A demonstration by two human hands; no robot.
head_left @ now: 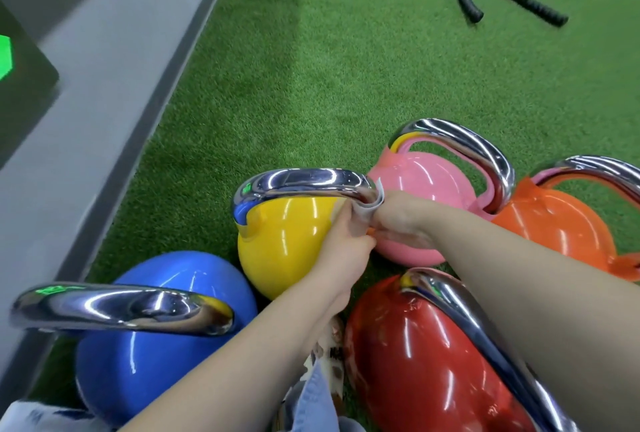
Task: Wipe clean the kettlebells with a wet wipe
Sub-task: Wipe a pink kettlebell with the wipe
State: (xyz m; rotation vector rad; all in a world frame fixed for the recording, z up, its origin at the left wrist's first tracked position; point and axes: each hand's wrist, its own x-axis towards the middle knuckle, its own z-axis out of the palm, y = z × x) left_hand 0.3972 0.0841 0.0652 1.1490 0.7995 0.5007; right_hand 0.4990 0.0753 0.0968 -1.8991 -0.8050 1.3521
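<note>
From the head camera I see my left hand (341,248) and right hand (398,218) both pinching the wipe (367,211) around the chrome handle's right end on the yellow kettlebell (280,241), among blue (156,345), pink (426,182), orange (554,227) and red (415,362) ones on turf (346,68).

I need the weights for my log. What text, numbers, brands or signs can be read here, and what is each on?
No text can be read.
yellow kettlebell: green reflection on its chrome handle, not legible.
blue kettlebell: green smear on its handle, blurred.
red kettlebell: small green mark on its handle, too small.
dark panel: plain green shape, no letters.
</note>
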